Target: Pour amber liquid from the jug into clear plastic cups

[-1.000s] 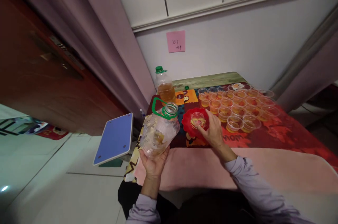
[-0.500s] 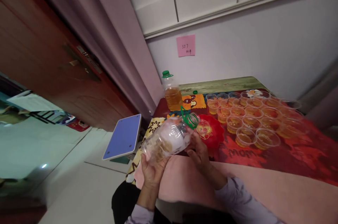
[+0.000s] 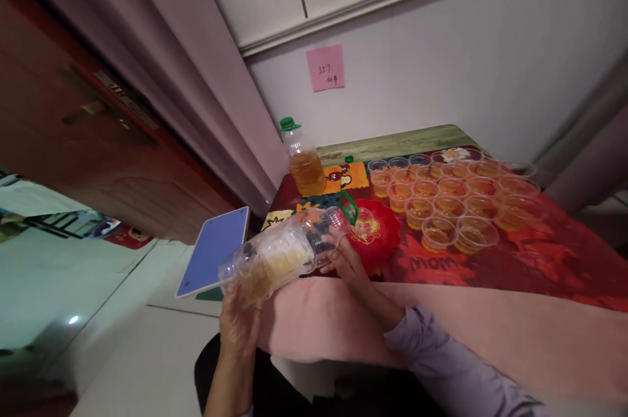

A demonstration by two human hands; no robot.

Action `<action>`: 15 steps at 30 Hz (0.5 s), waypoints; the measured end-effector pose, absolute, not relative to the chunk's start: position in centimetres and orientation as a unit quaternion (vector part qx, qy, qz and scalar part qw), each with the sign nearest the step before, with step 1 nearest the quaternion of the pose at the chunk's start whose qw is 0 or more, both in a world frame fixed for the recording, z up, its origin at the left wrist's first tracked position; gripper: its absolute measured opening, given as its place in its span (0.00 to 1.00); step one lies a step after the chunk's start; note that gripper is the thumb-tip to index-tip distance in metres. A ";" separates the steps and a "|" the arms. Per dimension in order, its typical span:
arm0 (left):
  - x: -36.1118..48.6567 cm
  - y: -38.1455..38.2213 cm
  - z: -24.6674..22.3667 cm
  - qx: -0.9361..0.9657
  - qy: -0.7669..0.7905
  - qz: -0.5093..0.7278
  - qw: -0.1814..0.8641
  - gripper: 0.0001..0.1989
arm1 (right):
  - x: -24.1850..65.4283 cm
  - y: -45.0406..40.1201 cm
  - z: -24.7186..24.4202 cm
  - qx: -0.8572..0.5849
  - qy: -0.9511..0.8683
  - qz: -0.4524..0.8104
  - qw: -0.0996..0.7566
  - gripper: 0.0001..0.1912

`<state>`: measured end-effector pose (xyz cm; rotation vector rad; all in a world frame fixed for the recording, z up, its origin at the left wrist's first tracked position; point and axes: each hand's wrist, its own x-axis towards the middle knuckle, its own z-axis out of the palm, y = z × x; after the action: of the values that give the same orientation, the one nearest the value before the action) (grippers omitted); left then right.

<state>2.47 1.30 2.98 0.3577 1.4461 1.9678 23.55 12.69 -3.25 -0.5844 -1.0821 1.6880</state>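
Note:
A large clear plastic bottle (image 3: 284, 252) lies aslant between my hands, a little amber liquid pooled near its base. My left hand (image 3: 238, 322) grips the base end from below. Near the shoulder, my right hand (image 3: 349, 268) holds the bottle with bent fingers. A green carrying handle (image 3: 348, 209) sticks up at the neck end, which points right over a red scalloped plate (image 3: 387, 234). Right of the plate stand several rows of clear plastic cups (image 3: 438, 234) with amber liquid in them.
Another bottle (image 3: 307, 171), green-capped and partly filled with amber liquid, stands at the table's back left. Near it lies a small green cap (image 3: 348, 159). A blue-topped stool or small table (image 3: 213, 250) is at the left. The pink cloth edge (image 3: 441, 312) faces me.
The bottle and both hands have shifted left and slightly toward me in the picture. The whole view has also shifted a little. My hands still hold the bottle.

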 end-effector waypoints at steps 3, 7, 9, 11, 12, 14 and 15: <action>3.8 1.5 4.9 0.140 0.570 0.738 0.332 0.31 | 23.3 12.6 -3.1 -0.239 -0.384 0.741 0.495 0.33; 4.6 1.5 7.4 0.127 0.588 0.722 0.341 0.35 | 23.2 12.7 -2.9 -0.209 -0.341 0.785 0.473 0.31; 4.7 1.5 8.1 0.128 0.597 0.713 0.344 0.36 | 23.1 12.7 -3.0 -0.191 -0.339 0.791 0.472 0.30; 4.6 1.5 8.4 0.127 0.606 0.707 0.343 0.36 | 23.1 12.8 -3.1 -0.181 -0.338 0.793 0.473 0.31; 4.6 1.5 8.4 0.129 0.607 0.705 0.342 0.36 | 23.0 12.8 -3.2 -0.180 -0.335 0.794 0.475 0.32; 4.5 1.6 8.4 0.139 0.607 0.705 0.339 0.35 | 22.9 13.0 -3.5 -0.184 -0.326 0.793 0.480 0.33; 4.4 1.7 8.4 0.147 0.607 0.703 0.340 0.35 | 22.8 13.0 -3.7 -0.189 -0.323 0.793 0.482 0.33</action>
<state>4.45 1.71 8.36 0.3826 1.5811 1.8290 22.81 13.05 -3.67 -0.4601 -0.7862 1.9323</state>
